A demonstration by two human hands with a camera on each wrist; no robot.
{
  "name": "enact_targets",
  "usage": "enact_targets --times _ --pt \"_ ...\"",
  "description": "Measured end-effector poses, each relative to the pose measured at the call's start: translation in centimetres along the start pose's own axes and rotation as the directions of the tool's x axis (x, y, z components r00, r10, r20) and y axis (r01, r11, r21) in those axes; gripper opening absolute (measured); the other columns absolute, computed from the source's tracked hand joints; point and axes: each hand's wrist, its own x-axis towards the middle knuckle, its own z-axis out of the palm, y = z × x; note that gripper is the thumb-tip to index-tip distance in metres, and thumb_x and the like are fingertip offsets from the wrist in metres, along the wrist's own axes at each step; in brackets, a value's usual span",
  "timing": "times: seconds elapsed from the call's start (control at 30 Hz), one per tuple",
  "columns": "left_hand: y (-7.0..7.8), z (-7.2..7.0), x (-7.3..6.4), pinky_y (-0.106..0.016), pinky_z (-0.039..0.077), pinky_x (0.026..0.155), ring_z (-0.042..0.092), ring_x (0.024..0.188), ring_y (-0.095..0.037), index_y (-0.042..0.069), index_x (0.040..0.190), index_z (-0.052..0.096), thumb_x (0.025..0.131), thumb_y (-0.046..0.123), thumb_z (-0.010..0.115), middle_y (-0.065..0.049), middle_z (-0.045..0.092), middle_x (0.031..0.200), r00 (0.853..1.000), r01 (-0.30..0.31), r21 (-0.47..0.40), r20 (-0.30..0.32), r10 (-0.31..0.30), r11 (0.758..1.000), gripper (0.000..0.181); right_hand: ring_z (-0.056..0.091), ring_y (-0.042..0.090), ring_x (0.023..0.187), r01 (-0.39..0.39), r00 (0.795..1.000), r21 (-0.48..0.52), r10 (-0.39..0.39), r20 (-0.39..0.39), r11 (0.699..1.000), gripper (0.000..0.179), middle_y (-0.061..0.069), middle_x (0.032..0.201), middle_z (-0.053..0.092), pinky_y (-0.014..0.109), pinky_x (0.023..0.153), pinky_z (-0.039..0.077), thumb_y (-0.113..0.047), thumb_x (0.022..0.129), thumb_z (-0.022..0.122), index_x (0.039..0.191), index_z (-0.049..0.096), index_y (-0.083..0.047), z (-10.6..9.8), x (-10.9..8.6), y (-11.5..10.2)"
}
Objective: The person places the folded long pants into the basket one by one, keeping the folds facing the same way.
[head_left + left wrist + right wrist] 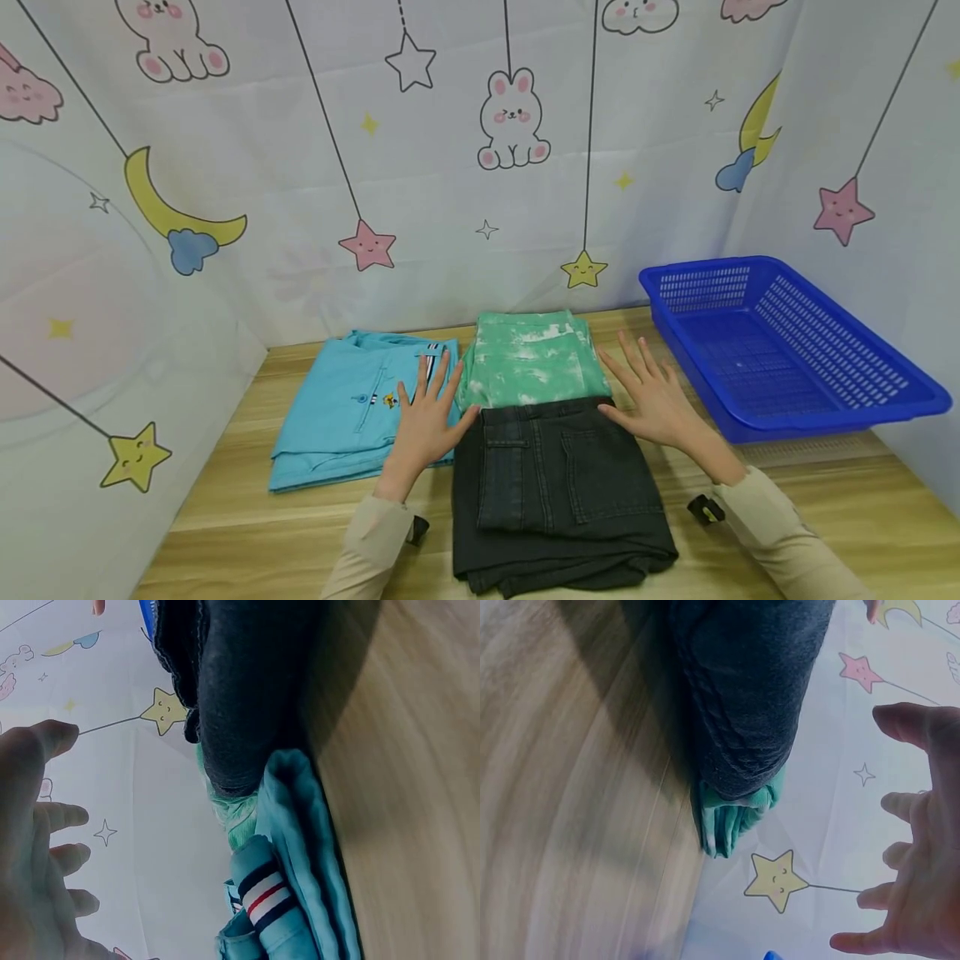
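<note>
Folded black jeans (pixel 562 492) lie at the front of the table, a back pocket facing up. Behind them is a folded green-and-white garment (pixel 536 358), partly covered by the jeans' waist edge. Folded light-blue trousers (pixel 337 417) with a striped loop and a small embroidered figure lie to the left. My left hand (pixel 426 421), fingers spread, hovers over the gap between the blue trousers and the jeans. The right hand (pixel 656 404) is spread above the jeans' far right corner. Both wrist views show the hands apart from the cloth, with nothing held.
A blue plastic basket (pixel 750 425) with slotted walls stands at the right of the wooden table (pixel 225 525); no contents show in it. A white curtain (pixel 450 183) printed with stars, moons and rabbits closes off the back and sides.
</note>
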Motion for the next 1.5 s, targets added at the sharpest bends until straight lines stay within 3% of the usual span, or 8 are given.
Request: enact_targets --times 0.47,0.7,1.0,1.23,1.5 --pt "0.0 -0.6 -0.4 -0.067 0.012 0.1 -0.001 0.139 -0.029 0.025 0.144 0.015 0.087 0.053 0.045 -0.001 0.008 0.151 0.999 -0.014 -0.043 0.039 0.016 0.999 0.07 0.006 0.044 0.135 0.016 1.0 -0.019 -0.015 0.025 1.0 0.079 0.008 0.152 -0.005 0.07 0.092 0.022 -0.05 0.082 0.055 0.144 0.01 -0.031 -0.3 -0.5 0.0" --pt "0.0 -0.4 -0.8 -0.067 0.017 0.099 0.005 0.139 -0.03 0.024 0.144 0.017 0.087 0.051 0.046 -0.003 0.012 0.151 0.999 -0.035 -0.049 0.04 0.037 0.998 0.07 0.008 0.044 0.135 0.036 0.999 -0.015 -0.036 0.025 0.999 0.078 0.011 0.151 0.001 0.071 0.09 0.024 -0.048 0.081 0.057 0.144 0.014 -0.03 -0.3 -1.0 0.1" --pt "0.3 -0.2 -1.3 -0.063 0.021 0.101 0.009 0.138 -0.032 0.023 0.144 0.015 0.088 0.051 0.044 -0.005 0.014 0.151 0.994 -0.029 -0.07 0.104 0.036 0.997 0.069 0.008 0.041 0.136 0.073 0.996 0.005 -0.074 0.042 0.997 0.073 0.015 0.15 0.01 0.069 0.089 0.027 -0.045 0.081 0.059 0.141 0.027 -0.02 0.1 -1.8 0.1" --pt "0.7 -0.1 -1.8 -0.064 0.023 0.099 0.014 0.136 -0.035 0.02 0.143 0.02 0.088 0.048 0.045 -0.008 0.016 0.15 0.989 -0.037 -0.127 0.135 0.054 0.991 0.067 0.013 0.046 0.133 0.045 0.993 0.032 -0.048 0.104 0.998 0.071 0.01 0.151 0.004 0.072 0.087 0.027 -0.048 0.081 0.057 0.14 0.029 -0.02 0.1 -2.3 -0.1" --pt "0.9 0.0 -2.4 -0.062 0.025 0.099 0.016 0.136 -0.034 0.019 0.143 0.023 0.089 0.049 0.044 -0.005 0.016 0.15 0.986 -0.026 -0.144 0.16 0.049 0.989 0.065 0.016 0.046 0.132 0.034 0.989 0.047 -0.04 0.144 0.998 0.069 0.015 0.15 0.009 0.07 0.085 0.03 -0.048 0.082 0.056 0.139 0.031 -0.019 0.1 -2.8 -0.4"
